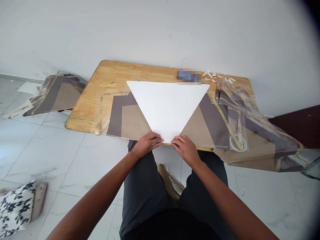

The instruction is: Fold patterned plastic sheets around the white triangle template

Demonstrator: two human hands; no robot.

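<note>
Left forearm [92, 196] and right forearm [231, 200] reached up to a white triangular sheet [166, 110].

The left hand [147, 144] lay just left of the sheet's lower tip, the right hand [186, 150] just right of it, equally near, with fingers flat and unclenched, though whether they gripped could not be told. The sheet sat on a wooden table [112, 75], point toward the person, over a brown patterned sheet [130, 115]; a tape roll [238, 144] lay right.

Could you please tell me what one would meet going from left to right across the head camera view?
floral cushion → left hand → right hand → roll of tape → dark brown panel
</note>
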